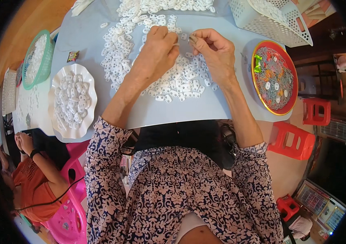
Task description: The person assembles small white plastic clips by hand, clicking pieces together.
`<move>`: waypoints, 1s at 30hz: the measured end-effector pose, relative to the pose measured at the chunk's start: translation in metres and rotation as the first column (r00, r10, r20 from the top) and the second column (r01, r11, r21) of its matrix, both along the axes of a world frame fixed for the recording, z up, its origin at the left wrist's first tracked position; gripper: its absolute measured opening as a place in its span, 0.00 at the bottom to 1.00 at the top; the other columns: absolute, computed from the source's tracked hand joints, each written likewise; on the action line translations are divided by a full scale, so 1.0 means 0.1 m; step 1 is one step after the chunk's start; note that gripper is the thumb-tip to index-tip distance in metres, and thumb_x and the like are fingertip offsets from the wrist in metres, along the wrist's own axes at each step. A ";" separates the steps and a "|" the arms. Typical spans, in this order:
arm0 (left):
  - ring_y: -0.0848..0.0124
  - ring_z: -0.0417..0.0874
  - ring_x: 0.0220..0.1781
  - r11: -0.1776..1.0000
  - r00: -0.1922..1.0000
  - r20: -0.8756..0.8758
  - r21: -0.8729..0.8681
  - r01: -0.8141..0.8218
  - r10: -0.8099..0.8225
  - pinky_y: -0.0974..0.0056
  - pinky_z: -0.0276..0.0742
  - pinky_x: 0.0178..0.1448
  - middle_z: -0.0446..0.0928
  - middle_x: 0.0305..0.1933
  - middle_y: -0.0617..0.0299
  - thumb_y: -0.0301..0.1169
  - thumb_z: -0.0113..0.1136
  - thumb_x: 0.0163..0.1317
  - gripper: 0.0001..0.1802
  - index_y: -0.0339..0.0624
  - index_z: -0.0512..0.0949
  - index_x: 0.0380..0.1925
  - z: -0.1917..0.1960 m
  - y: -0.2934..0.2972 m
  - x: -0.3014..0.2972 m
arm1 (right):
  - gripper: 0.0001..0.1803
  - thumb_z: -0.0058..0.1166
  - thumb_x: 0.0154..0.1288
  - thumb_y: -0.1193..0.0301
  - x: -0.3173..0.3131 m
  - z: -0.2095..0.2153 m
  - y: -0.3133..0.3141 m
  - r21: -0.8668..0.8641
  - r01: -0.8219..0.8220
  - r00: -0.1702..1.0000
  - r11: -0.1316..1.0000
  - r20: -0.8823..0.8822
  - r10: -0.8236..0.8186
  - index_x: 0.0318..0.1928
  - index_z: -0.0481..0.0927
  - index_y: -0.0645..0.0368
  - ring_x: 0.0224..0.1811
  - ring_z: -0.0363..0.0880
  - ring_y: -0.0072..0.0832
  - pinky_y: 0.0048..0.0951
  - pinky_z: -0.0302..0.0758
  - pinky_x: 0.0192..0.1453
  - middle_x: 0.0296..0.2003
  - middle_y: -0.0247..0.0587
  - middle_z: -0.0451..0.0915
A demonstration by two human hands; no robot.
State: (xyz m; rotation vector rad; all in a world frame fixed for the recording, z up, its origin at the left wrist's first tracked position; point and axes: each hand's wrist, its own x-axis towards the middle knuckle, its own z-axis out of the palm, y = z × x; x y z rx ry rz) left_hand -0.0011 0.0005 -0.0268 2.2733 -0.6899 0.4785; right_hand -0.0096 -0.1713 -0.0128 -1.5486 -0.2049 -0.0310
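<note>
Over the table my left hand point(156, 55) is closed, thumb and fingers pressed together. A bit of something whitish shows at its fingertips, too small to name. My right hand point(217, 55) faces it a short gap away, thumb and index finger pinched; what they hold, if anything, I cannot make out. Beneath and around both hands spreads a heap of small white plastic pieces point(177, 83) with holes. To the left, a white wavy-edged plate point(72, 132) holds more of these pieces. On the right, a red gold-rimmed tray point(291, 67) contains many thin grey metal parts and a few white pieces.
A white perforated basket point(276, 29) stands at the far right, and a green basket point(45, 67) of white pieces at the left. A small wrapped packet point(73, 56) lies beyond the plate. Another person point(36, 175) sits at the lower left. Red stools point(291, 140) stand at right.
</note>
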 end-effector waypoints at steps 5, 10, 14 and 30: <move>0.70 0.73 0.33 0.875 0.895 -0.412 -0.481 -0.056 -0.169 0.67 0.69 0.41 0.74 0.28 0.61 0.26 0.57 0.57 0.05 0.34 0.76 0.30 0.14 0.06 -0.04 | 0.07 0.54 0.65 0.73 0.01 0.00 -0.02 0.078 -0.035 0.999 0.996 -0.028 0.038 0.38 0.79 0.65 0.29 0.72 0.16 0.18 0.71 0.36 0.29 0.33 0.78; 0.81 0.70 0.26 0.615 0.772 -0.514 -0.761 -0.209 -0.374 0.73 0.66 0.34 0.72 0.21 0.69 0.29 0.57 0.59 0.07 0.36 0.79 0.30 0.13 0.06 -0.03 | 0.08 0.54 0.66 0.72 0.02 -0.03 0.02 0.161 -0.058 0.998 0.985 -0.016 0.062 0.40 0.79 0.65 0.28 0.75 0.16 0.17 0.73 0.33 0.30 0.33 0.80; 0.80 0.72 0.27 0.542 0.704 -0.544 -0.798 -0.265 -0.456 0.72 0.68 0.35 0.75 0.23 0.67 0.29 0.57 0.60 0.08 0.35 0.80 0.32 0.12 0.06 -0.04 | 0.10 0.53 0.66 0.70 0.02 -0.01 0.03 0.301 -0.123 0.990 0.946 -0.023 0.137 0.41 0.78 0.64 0.32 0.79 0.19 0.21 0.78 0.35 0.40 0.38 0.80; 0.84 0.68 0.26 0.770 0.888 -0.428 -0.619 -0.153 -0.168 0.75 0.63 0.28 0.75 0.25 0.70 0.28 0.53 0.62 0.08 0.37 0.78 0.38 0.14 -0.03 -0.12 | 0.08 0.52 0.67 0.74 0.00 0.00 0.08 0.162 -0.116 0.993 0.980 0.048 0.110 0.42 0.78 0.65 0.38 0.81 0.22 0.22 0.79 0.42 0.37 0.39 0.82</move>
